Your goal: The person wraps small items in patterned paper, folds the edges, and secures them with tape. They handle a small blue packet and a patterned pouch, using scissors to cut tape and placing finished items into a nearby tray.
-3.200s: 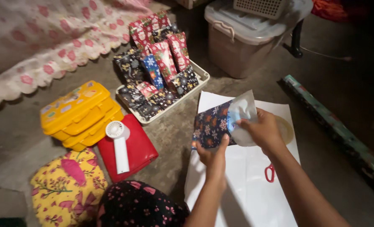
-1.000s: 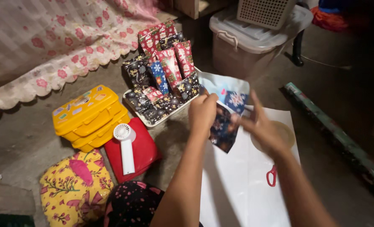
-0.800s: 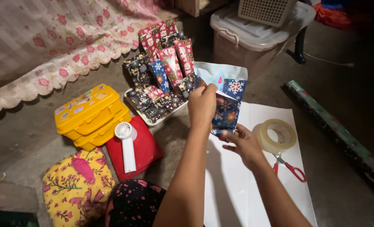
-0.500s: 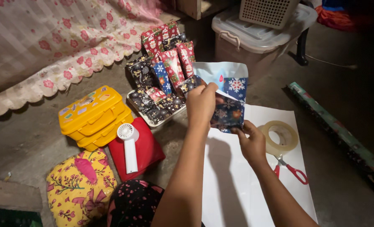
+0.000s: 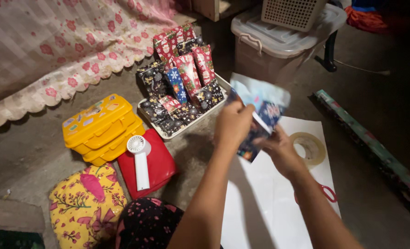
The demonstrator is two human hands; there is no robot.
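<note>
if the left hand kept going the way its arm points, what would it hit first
Probably the half-wrapped blue snowflake packet the left hand already grips; beyond that, likely the lidded plastic bin, though depth is unclear.

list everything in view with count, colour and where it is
half-wrapped pouch: one, blue snowflake paper, held in both hands
wrapped gifts: many, red, blue and black, standing in tray
tray: one, white, floor centre
lunchbox: one, yellow, left
handheld fan: one, white, on red pouch
floral bag: one, yellow, lower left
paper sheet: one, white, under the hands
tape roll: one, clear, on sheet
scissors: one, red handles, on sheet
paper roll: one, green, right
storage bin: one, grey, top
left hand: grip on pouch
right hand: grip on pouch
</note>
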